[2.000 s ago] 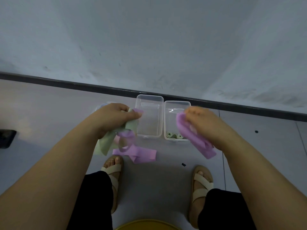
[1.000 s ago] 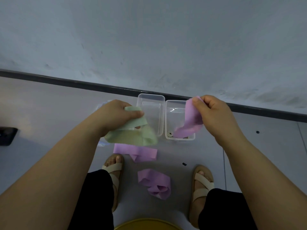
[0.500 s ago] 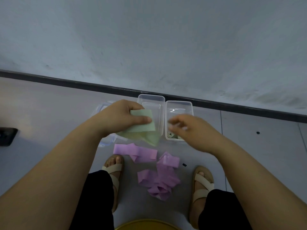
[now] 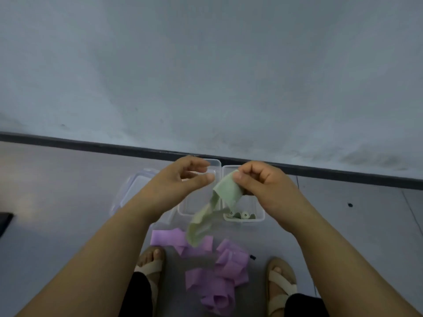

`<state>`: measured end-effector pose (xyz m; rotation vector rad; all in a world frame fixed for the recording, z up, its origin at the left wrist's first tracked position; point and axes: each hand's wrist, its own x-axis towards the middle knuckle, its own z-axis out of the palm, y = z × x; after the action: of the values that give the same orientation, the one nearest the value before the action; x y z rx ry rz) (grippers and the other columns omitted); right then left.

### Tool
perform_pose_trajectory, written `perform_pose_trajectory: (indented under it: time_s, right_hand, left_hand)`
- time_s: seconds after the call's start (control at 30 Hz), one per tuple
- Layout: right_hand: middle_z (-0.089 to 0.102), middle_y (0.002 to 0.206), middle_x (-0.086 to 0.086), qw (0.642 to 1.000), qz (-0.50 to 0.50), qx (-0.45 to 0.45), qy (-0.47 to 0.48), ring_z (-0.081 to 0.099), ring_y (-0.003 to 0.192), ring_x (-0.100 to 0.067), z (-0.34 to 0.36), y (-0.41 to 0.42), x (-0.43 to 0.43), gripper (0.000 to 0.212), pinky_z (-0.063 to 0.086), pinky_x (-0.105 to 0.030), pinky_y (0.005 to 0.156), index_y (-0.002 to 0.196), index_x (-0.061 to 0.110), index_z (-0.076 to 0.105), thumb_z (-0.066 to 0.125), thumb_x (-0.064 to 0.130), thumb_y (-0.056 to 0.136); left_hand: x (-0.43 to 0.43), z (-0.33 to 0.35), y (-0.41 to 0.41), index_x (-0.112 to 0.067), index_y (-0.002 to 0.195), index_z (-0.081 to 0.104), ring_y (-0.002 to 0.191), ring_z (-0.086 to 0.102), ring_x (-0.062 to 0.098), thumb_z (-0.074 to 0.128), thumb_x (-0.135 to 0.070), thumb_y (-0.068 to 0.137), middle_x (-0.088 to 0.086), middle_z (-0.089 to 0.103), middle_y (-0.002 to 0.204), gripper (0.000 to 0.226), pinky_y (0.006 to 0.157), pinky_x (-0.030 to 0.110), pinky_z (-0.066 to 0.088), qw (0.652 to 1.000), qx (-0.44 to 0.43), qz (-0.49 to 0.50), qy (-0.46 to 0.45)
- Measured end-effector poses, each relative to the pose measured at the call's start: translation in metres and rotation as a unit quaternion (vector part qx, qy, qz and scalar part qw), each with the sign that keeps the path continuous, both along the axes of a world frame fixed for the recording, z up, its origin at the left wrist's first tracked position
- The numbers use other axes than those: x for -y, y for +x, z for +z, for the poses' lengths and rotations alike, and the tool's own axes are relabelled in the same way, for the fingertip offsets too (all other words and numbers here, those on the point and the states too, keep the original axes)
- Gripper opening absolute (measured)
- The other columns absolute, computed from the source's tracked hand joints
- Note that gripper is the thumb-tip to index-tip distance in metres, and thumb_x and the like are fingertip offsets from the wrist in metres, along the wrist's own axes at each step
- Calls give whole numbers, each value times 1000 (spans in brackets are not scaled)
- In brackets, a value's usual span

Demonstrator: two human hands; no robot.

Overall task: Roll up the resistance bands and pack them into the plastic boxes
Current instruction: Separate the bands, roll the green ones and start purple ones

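The right hand [image 4: 265, 188] pinched the green band [image 4: 226, 192] by its end; the left hand [image 4: 176, 181] hovered, fingers loose. It needed tight rolling from that end, edges aligned.

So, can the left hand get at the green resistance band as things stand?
Probably yes: the open left hand is beside the green resistance band, which the right hand pinches; nothing stands between.

Pale grey-blue wall [image 4: 206, 65], dark baseboard [image 4: 91, 145] along its foot, glossy grey tiled floor [image 4: 57, 191] under dim light
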<state>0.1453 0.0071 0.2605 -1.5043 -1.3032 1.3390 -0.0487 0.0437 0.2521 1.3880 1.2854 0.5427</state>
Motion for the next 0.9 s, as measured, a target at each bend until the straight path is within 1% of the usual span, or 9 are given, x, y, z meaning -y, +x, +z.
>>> perform_pose_trajectory:
  time_s: [0.07, 0.17, 0.3, 0.47, 0.6, 0.67, 0.73, 0.8, 0.9]
  right_hand:
    - [68, 86, -5, 999, -17, 20, 17, 61, 76, -12, 0, -2, -2, 12, 51, -24, 75, 84, 16, 66, 59, 26, 88]
    - [66, 86, -1, 998, -28, 38, 35, 58, 74, -3, 1, -4, -4, 10, 48, -16, 67, 84, 22, 65, 58, 27, 89]
    - [62, 80, 12, 997, -39, 45, 58, 53, 67, 11, 1, -4, -7, 10, 41, -3, 59, 82, 29, 63, 59, 23, 89]
    - [67, 79, 6, 989, -119, 52, 65, 62, 76, -5, -2, 4, -9, 4, 54, -23, 74, 79, 24, 64, 68, 22, 82]
    - [63, 96, 15, 992, -97, 48, 67, 58, 85, 6, -1, 9, -9, 16, 49, -10, 74, 95, 30, 59, 67, 23, 83]
    - [62, 104, 18, 997, -50, 38, 53, 57, 95, 7, -1, 8, -7, 24, 48, -12, 83, 104, 34, 58, 65, 24, 84]
    - [65, 100, 17, 998, -24, 25, 44, 60, 93, 6, 1, 6, -6, 22, 49, -13, 83, 102, 33, 61, 66, 22, 84]
    - [67, 84, 16, 998, -22, 18, 48, 61, 79, 8, 3, 5, -5, 13, 48, -7, 71, 91, 29, 66, 65, 18, 85]
    - [68, 79, 10, 998, -24, 8, 56, 64, 76, -1, 4, 4, -6, 10, 52, -12, 69, 85, 25, 67, 62, 15, 86]
  left_hand:
    - [3, 4, 8, -33, 105, 64, 104, 60, 2, 68, -57, 69, -11, 67, 108, 44, 91, 22, 45, 1000, 28, 6, 9]
    - [7, 8, 19, -24, 102, 69, 98, 65, 7, 66, -47, 63, -6, 71, 101, 46, 89, 23, 50, 997, 72, -11, 13]
    - [3, 2, 30, -22, 87, 74, 86, 68, 16, 73, -20, 76, 0, 74, 87, 11, 87, 35, 53, 993, 80, 69, 44]
    - [3, 3, 38, -20, 76, 74, 80, 65, 24, 71, -8, 78, 4, 72, 82, 12, 84, 42, 53, 990, 88, 85, 71]
    - [5, 4, 41, -27, 76, 72, 79, 64, 24, 71, -8, 79, 2, 71, 80, 19, 77, 33, 53, 991, 67, 56, 97]
    - [7, 6, 42, -28, 77, 72, 76, 62, 19, 70, -7, 79, 2, 71, 81, 21, 74, 31, 52, 992, 74, 41, 99]
    - [7, 7, 41, -24, 79, 72, 77, 63, 23, 70, -7, 79, 7, 71, 83, 17, 76, 33, 52, 991, 94, 43, 90]
    - [5, 6, 39, -24, 80, 73, 79, 64, 25, 71, -9, 78, 7, 71, 84, 15, 75, 31, 53, 990, 102, 52, 83]
    - [4, 5, 36, -26, 77, 74, 77, 63, 18, 71, -10, 77, 7, 71, 82, 15, 73, 26, 52, 989, 119, 59, 67]
